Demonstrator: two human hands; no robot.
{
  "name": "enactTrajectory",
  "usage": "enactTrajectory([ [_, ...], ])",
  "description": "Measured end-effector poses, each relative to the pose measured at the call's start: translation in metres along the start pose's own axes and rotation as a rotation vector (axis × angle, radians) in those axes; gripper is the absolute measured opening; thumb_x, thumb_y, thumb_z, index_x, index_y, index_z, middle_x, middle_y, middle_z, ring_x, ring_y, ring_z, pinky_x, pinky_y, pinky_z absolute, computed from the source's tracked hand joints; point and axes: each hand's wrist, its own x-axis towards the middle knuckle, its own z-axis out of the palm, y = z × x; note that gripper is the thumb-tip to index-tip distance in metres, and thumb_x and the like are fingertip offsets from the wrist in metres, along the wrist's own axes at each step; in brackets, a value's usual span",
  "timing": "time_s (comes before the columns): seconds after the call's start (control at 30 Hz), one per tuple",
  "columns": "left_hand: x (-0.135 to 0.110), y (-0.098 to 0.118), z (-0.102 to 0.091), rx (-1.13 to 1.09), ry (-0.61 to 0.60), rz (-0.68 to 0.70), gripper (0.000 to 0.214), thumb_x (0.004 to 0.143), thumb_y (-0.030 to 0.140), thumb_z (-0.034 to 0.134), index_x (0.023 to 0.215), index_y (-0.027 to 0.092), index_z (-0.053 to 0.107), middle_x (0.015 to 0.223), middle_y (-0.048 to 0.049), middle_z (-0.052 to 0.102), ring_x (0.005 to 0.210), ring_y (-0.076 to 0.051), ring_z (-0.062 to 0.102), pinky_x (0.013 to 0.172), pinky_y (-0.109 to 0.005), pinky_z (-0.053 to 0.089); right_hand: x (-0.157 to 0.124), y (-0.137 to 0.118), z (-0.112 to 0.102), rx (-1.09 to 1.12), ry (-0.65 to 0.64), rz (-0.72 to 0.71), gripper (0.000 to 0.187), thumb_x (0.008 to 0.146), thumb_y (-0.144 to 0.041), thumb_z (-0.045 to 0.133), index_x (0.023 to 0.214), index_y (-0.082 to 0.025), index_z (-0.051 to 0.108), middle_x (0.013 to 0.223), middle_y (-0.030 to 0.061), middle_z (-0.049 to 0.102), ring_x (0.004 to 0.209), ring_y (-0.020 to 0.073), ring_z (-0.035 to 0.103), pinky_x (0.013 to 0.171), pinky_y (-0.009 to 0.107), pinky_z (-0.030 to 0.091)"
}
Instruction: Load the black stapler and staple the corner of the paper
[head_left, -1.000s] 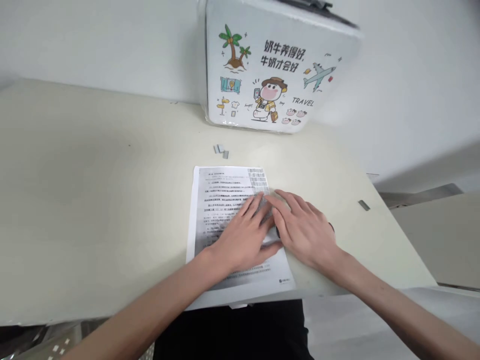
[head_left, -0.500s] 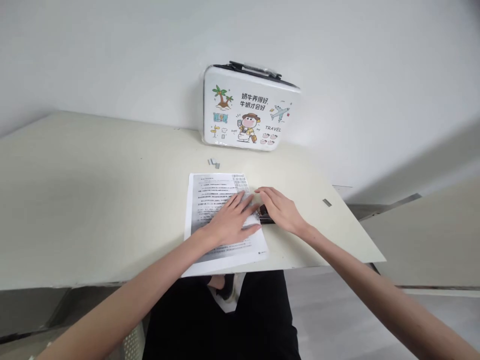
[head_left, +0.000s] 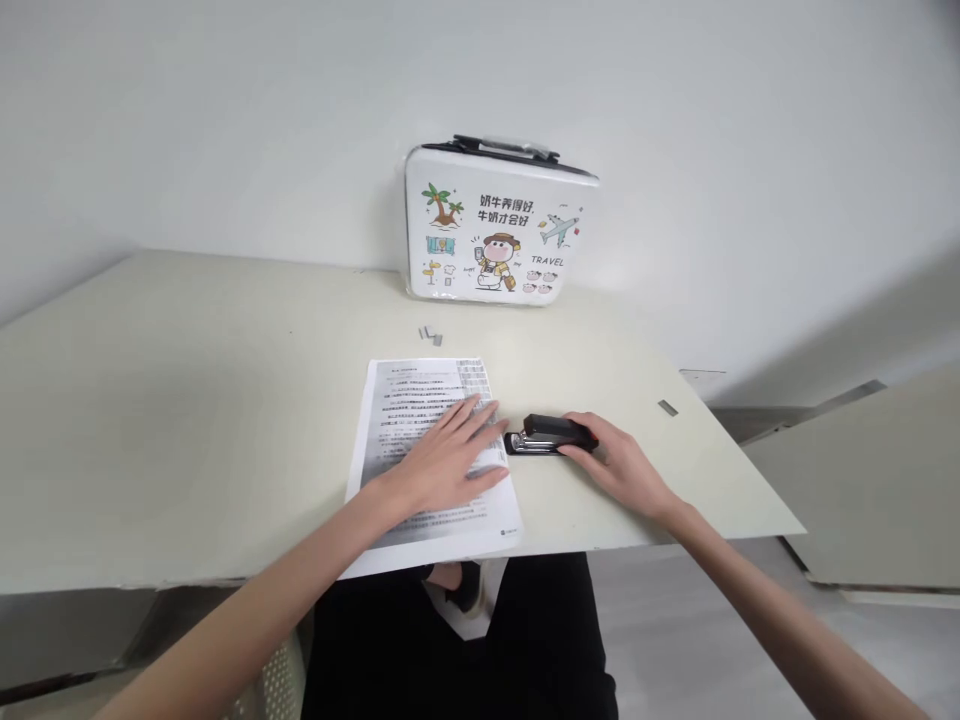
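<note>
My left hand (head_left: 450, 462) lies flat with fingers spread on a printed sheet of paper (head_left: 427, 535), pressing its right half to the table. To the right of the paper rests a black stapler (head_left: 551, 432), its head pointing left beside the paper's right edge. My right hand (head_left: 619, 465) grips the stapler's rear end, thumb on the near side and fingers on the far side. The stapler's top arm is raised above its base. Whether other sheets lie beneath the top one, I cannot tell.
Small strips of staples (head_left: 433, 336) lie beyond the paper, and another staple strip (head_left: 667, 408) is at the far right. A white cartoon-printed case (head_left: 495, 225) with a black handle stands against the wall. The near edge of the table (head_left: 187, 480) runs just above my legs.
My right hand has moved from the top of the stapler to its rear end, and the stapler now sits off the paper's edge. My left hand has stayed on the paper.
</note>
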Motion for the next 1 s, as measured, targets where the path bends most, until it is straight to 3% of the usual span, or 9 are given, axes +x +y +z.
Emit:
enactTrajectory([
  [0.2,0.001,0.001,-0.009,0.030,-0.042,-0.024,0.069,0.108,0.063,0.040,0.166,0.026,0.036,0.177,-0.0025,0.019,0.164,-0.028,0.008,0.133,-0.044,0.008,-0.012,0.036,-0.030,0.169,-0.049,0.097,0.036,0.102,-0.051,0.059,0.132,-0.031,0.061,0.130,0.0067,0.072,0.114,0.0279,0.069,0.087,0.040,0.061],
  [0.33,0.004,0.002,-0.014,0.058,-0.056,-0.037,0.067,0.108,0.059,0.044,0.166,0.028,0.035,0.176,-0.0012,0.020,0.164,-0.029,0.011,0.133,-0.046,0.010,-0.019,0.060,-0.047,0.248,-0.041,0.172,0.040,0.103,-0.053,0.057,0.136,-0.031,0.063,0.137,0.0062,0.070,0.124,0.0285,0.066,0.099,0.043,0.058],
  [0.47,0.007,-0.001,-0.016,0.094,-0.064,-0.035,0.066,0.107,0.056,0.047,0.166,0.030,0.035,0.175,-0.0008,0.023,0.163,-0.031,0.015,0.132,-0.047,0.014,-0.030,0.083,-0.057,0.333,0.061,0.299,0.043,0.108,-0.056,0.043,0.132,-0.030,0.068,0.137,0.0058,0.070,0.130,0.0272,0.064,0.112,0.045,0.050],
  [0.67,0.012,0.002,-0.034,0.143,-0.056,-0.004,0.072,0.103,0.048,0.058,0.167,0.034,0.031,0.173,-0.0015,0.030,0.161,-0.031,0.023,0.131,-0.050,0.025,-0.033,0.096,-0.065,0.402,0.091,0.354,0.042,0.108,-0.056,0.043,0.126,-0.029,0.070,0.134,0.0047,0.072,0.127,0.0257,0.065,0.111,0.041,0.049],
  [0.8,0.036,0.024,-0.043,0.105,0.012,0.033,0.061,0.103,0.042,0.060,0.161,0.034,0.043,0.167,-0.0018,0.044,0.156,-0.028,0.036,0.128,-0.049,0.033,-0.029,0.093,-0.067,0.427,0.098,0.375,0.041,0.108,-0.055,0.043,0.125,-0.029,0.070,0.132,0.0045,0.073,0.123,0.0254,0.066,0.104,0.038,0.052],
  [1.0,0.089,0.048,-0.032,-0.002,0.025,0.080,0.035,0.106,0.040,0.056,0.138,0.031,0.065,0.146,-0.0013,0.066,0.146,-0.025,0.051,0.123,-0.047,0.041,-0.025,0.093,-0.062,0.390,0.092,0.291,0.044,0.110,-0.052,0.037,0.122,-0.027,0.071,0.127,0.0066,0.074,0.116,0.0258,0.068,0.101,0.039,0.053],
])
